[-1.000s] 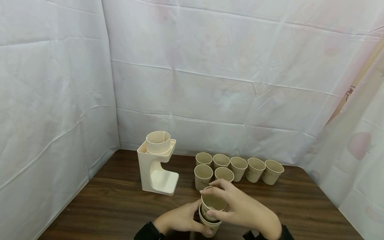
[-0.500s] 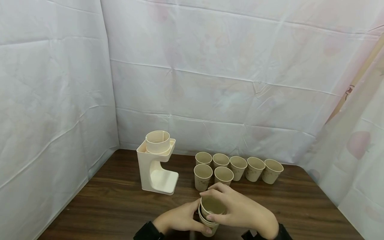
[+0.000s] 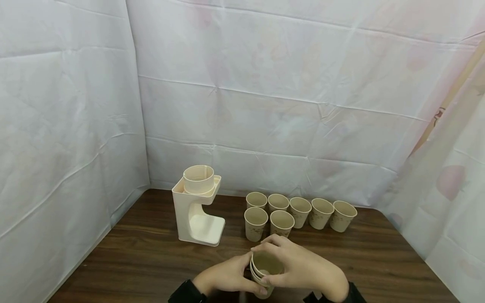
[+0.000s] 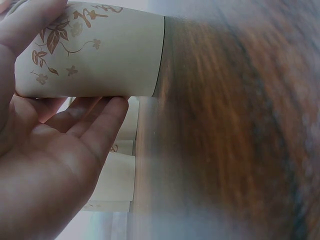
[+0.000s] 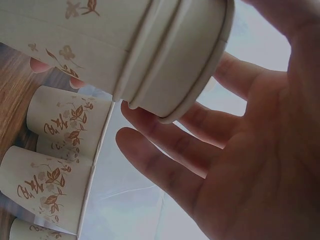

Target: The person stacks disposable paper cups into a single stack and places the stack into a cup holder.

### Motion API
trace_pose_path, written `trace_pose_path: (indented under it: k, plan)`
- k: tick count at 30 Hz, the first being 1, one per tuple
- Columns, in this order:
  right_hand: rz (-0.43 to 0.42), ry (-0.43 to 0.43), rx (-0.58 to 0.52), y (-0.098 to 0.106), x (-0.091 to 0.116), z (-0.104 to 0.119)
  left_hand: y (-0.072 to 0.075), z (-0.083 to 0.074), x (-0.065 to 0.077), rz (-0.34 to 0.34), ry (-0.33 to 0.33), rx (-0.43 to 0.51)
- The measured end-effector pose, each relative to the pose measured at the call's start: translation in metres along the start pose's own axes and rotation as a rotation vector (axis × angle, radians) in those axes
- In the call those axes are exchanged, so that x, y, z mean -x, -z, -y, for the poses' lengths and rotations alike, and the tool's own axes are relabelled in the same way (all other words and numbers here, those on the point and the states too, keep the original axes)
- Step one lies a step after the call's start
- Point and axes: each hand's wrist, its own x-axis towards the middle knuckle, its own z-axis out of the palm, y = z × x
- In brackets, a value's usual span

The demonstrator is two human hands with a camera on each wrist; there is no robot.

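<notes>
Nested paper cups stand upright near the table's front edge in the head view, and three rims show one above another in the right wrist view. My left hand holds the outer paper cup, fingers and thumb curled around its side. The innermost paper cup has its rim between the thumb and fingers of my right hand, which comes over it from the right. That cup sits almost fully down in the others. The outer cup carries brown leaf prints, and its base rests on or close to the tabletop.
Several matching paper cups stand upright in two rows behind my hands, toward the right. Left of them is a cream cup dispenser stand with a round tube on top. White cloth hangs behind the dark wooden table.
My right hand has moved down a little, and the upper cup has sunk deeper into the cups below. My left hand has stayed in place around the outer cup.
</notes>
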Motion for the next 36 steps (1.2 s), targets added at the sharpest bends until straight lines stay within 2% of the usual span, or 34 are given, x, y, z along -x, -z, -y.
trace_pose_path:
  k: [6, 20, 28, 36]
  plan:
    - [0.009, 0.007, 0.007, -0.0016, 0.0001, -0.0016, -0.0001, 0.0000, -0.0002, 0.016, -0.003, 0.029]
    - [0.027, -0.001, 0.003, -0.0049, 0.0015, -0.0022, -0.0013, 0.0016, 0.0004, 0.002, 0.019, 0.010]
    - [0.031, -0.007, 0.012, -0.0061, 0.0013, -0.0033, -0.0007, 0.0021, -0.0004, -0.013, -0.007, -0.018]
    - [0.048, -0.037, 0.003, -0.0071, 0.0018, -0.0031, 0.0002, 0.0013, 0.0004, 0.007, -0.013, -0.006]
